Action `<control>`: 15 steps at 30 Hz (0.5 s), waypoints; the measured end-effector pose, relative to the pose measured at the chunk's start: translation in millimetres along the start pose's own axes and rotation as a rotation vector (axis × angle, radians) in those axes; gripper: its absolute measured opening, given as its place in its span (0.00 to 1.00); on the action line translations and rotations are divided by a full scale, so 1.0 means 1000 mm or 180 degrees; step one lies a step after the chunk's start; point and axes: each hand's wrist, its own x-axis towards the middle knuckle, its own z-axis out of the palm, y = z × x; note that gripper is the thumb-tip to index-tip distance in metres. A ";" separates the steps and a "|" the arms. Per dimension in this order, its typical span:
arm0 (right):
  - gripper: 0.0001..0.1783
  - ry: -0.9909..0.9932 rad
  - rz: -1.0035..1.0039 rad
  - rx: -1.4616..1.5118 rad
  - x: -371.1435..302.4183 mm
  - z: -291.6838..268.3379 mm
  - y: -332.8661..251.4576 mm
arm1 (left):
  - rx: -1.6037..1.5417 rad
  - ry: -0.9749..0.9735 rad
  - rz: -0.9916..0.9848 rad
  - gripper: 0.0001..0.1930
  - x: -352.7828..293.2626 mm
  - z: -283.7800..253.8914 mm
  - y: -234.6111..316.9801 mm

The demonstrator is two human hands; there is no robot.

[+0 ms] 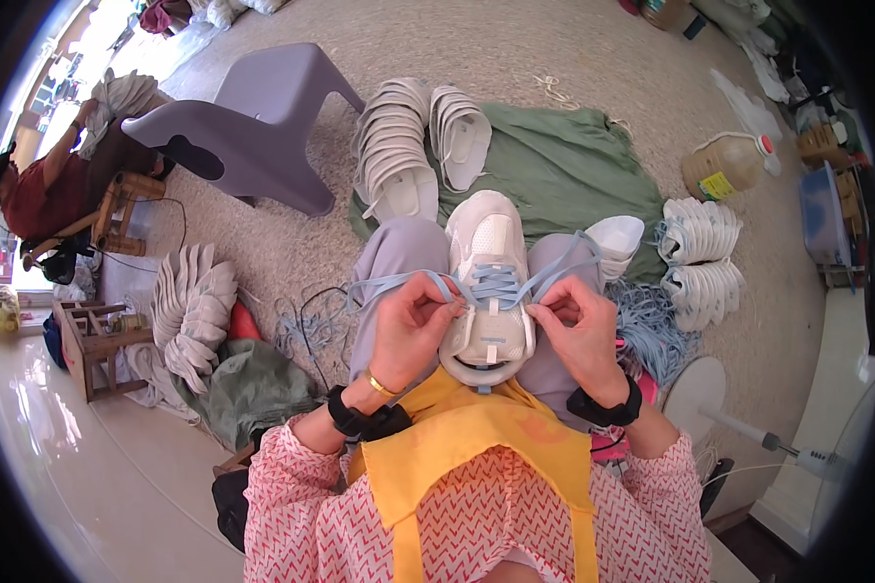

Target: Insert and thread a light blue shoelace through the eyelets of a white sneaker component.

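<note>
A white and beige sneaker [486,335] rests between my knees, toe pointing away. Light blue shoelace [496,283] crosses its tongue, and loose lengths loop out to both sides over my grey-trousered knees. At the left edge of the lacing, my left hand [408,325] is closed in a pinch on the lace. Opposite it, my right hand [581,325] pinches at the right edge, where the other lace length runs; the fingers partly hide the tips. Both hands touch the shoe's upper near the top eyelets.
Nested rows of shoe uppers [397,146] lie on a green cloth [564,155]. More stacked uppers [700,233] and blue laces [656,321] sit at right, beside a fan [695,403]. A grey plastic chair [262,107] stands ahead left; a seated person [53,185] works beyond.
</note>
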 end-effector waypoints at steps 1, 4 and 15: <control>0.08 0.0040 -0.0121 0.0003 -0.001 0.000 0.000 | 0.0000 0.0006 0.0004 0.07 0.000 0.002 0.001; 0.10 0.0044 -0.0710 -0.0470 -0.002 -0.002 -0.003 | 0.0724 0.0000 0.0342 0.08 0.000 0.007 0.012; 0.21 -0.0445 -0.0870 -0.1226 -0.011 -0.008 -0.022 | 0.1953 0.0229 0.0583 0.08 0.001 0.011 0.011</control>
